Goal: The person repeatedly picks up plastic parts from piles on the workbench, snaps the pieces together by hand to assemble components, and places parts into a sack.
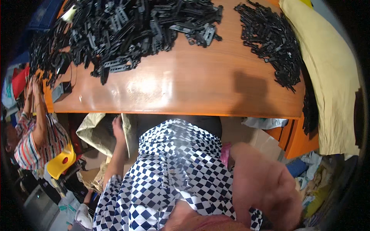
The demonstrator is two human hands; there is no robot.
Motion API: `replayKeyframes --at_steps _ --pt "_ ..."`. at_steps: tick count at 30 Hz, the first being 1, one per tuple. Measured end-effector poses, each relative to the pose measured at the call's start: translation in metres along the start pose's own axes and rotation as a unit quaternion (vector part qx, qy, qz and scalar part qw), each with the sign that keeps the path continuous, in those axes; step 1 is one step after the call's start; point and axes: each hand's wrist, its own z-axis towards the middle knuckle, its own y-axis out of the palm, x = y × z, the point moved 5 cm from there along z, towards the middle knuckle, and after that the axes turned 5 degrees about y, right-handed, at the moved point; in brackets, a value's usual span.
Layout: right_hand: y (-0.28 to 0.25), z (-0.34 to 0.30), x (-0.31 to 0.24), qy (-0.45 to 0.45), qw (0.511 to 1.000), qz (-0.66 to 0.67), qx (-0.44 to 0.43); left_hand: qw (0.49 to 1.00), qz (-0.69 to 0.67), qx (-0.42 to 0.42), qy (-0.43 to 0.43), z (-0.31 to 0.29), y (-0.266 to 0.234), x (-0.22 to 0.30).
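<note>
My left hand (117, 127) is low at the table's front edge, beside the mouth of a beige sack (94, 133). Its visible fingers look stretched out, with nothing seen in them; whether they touch the sack's flap is unclear. Close to the camera, my right hand (266, 184) is raised, large and smeared, so its fingers cannot be made out. On the brown table (192, 81), a large heap of black plastic clip-like parts (119, 34) lies at the far left and middle. A smaller heap of thin black parts (271, 42) lies at the right.
A small dark box (61, 92) with a cord stands at the table's left edge. Another person in a striped shirt (54, 134) works at left, by a yellow chair (61, 161). Long cream fabric (320, 69) runs along the right side. Cardboard and plastic bags lie below.
</note>
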Motion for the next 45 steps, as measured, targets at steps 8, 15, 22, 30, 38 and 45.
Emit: replayKeyframes --at_steps 8,15,22,30,38,45 --pt "-0.12 -0.048 0.138 0.234 0.734 -0.546 -0.329 0.977 -0.021 0.181 0.113 0.028 -0.152 0.148" --pt "-0.149 -0.068 0.176 0.221 0.577 -0.611 -0.496 0.869 -0.043 0.136 0.473 0.118 -0.15 0.363" --pt "-0.153 -0.06 0.177 0.235 0.612 -0.567 -0.498 0.867 0.074 0.104 0.482 0.197 -0.074 0.45" --pt "-0.145 -0.065 0.182 0.251 0.617 -0.525 -0.53 0.893 0.157 0.074 0.416 0.212 -0.065 0.44" --pt "-0.115 -0.083 0.167 0.207 0.584 -0.558 -0.552 0.852 0.151 0.131 0.483 0.187 -0.077 0.42" --pt "-0.101 -0.101 0.186 0.251 0.645 -0.514 -0.507 0.844 0.055 0.103 0.523 0.176 -0.063 0.399"
